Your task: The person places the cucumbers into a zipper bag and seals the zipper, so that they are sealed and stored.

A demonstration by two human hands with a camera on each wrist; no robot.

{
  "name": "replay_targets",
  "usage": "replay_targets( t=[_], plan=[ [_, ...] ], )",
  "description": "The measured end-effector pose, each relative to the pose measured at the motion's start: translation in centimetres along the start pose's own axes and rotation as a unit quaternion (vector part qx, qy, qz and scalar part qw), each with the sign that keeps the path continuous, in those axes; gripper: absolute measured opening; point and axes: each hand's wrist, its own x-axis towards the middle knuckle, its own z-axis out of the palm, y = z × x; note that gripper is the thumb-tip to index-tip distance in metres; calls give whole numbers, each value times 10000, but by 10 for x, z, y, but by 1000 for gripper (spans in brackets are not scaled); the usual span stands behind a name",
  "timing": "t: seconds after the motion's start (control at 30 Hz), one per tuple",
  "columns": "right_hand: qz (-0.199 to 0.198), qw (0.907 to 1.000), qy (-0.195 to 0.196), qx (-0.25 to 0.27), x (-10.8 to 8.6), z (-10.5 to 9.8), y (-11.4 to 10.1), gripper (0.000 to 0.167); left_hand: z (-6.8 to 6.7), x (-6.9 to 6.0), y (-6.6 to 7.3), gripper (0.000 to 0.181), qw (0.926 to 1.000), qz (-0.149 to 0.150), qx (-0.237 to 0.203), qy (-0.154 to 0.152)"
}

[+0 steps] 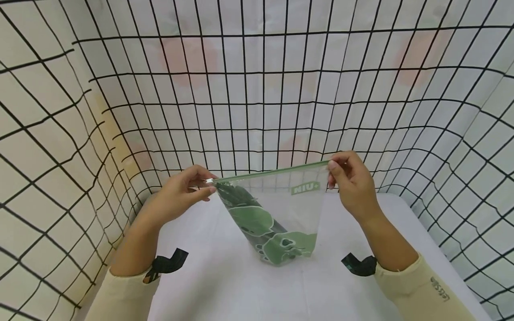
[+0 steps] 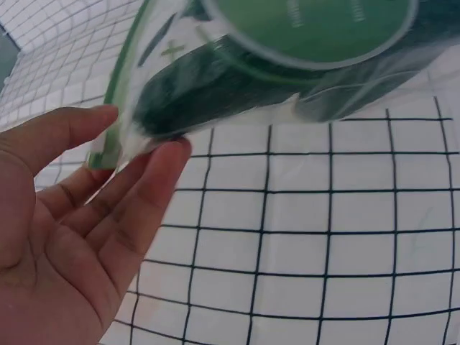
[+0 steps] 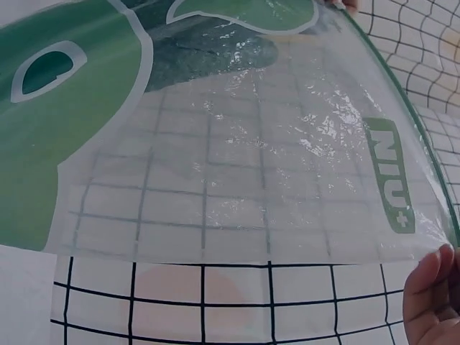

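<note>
A clear zip bag (image 1: 277, 211) printed with green shapes and "NIU+" hangs stretched between both hands, its green zip strip (image 1: 273, 173) along the top. My left hand (image 1: 176, 191) pinches the top left corner, beside a white slider (image 1: 209, 180). At the top right corner, my right hand (image 1: 353, 187) pinches the strip's other end between thumb and fingers. Long dark green things (image 2: 208, 90), resembling cucumbers, lie slanted along the bag's left side; the print partly hides them. Whether the bag's bottom touches the table cannot be told.
Under the bag is a table (image 1: 192, 276) with a white cover. Black wire grid panels (image 1: 263, 71) stand at the back and both sides, with pale cloth behind them. A dark strap (image 1: 170, 262) sticks out at the left cuff, another (image 1: 361, 265) at the right.
</note>
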Motion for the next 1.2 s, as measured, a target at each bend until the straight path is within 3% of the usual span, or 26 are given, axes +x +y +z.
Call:
replay_targets(
  t=[0.07, 0.2, 0.3, 0.43, 0.57, 0.7, 0.8, 0.87, 0.97, 1.1, 1.2],
  plan=[
    [107, 9998, -53, 133, 1, -1, 0, 18, 5, 4, -1, 29, 9999, -83, 60, 40],
    [275, 9988, -198, 366, 3, -3, 2, 19, 11, 10, -2, 22, 9992, 43, 192, 353],
    [321, 9974, -350, 535, 11, -2, 9, 18, 14, 17, 0, 17, 9990, 69, -247, 353],
    [271, 9948, -600, 773, 29, 1, 24, 19, 21, 29, 2, 19, 9958, -214, -798, 406],
    [208, 9952, -610, 738, 45, 8, 43, 20, 28, 45, -1, 20, 9919, -418, -766, 922],
    [-18, 9962, -367, 786, 54, 13, 56, 21, 37, 60, -6, 18, 9851, 91, -813, 1513],
    [-139, 9957, -246, 877, 55, 14, 62, 22, 43, 66, -12, 17, 9814, 679, -691, 1658],
    [-8, 9967, -261, 768, 48, 11, 67, 22, 48, 64, -17, 17, 9827, 889, -405, 1572],
    [299, 9968, -423, 607, 28, 5, 73, 22, 54, 52, -25, 14, 9887, 877, 25, 1218],
    [464, 9953, -788, 306, -14, -2, 76, 20, 65, 25, -29, 8, 9958, 677, 462, 406],
    [485, 9936, -1020, -4, -46, -7, 80, 17, 81, 4, -32, 7, 9960, 582, 622, -258]
  ],
)
